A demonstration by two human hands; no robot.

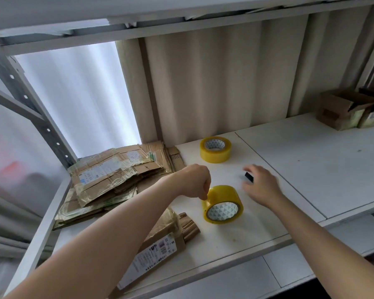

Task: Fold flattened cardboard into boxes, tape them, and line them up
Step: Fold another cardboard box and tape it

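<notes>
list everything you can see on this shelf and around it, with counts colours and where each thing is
tape rolls: 2, yellow; one lying flat at the back centre, one tilted on its side near the front centre
flattened cardboard stack: 1 pile, brown with shiny tape, left side of the shelf
flattened cardboard piece: 1, brown with a white label, front left, under the left forearm
folded boxes: at least 2, brown, far right at the back
small black object: 1, black, by the right hand; cannot tell what it is
shelf board: white, metal frame
curtain: beige, behind the shelf
left hand: fingers pinch the edge of the near tape roll
right hand: fingers spread, at the black object
</notes>
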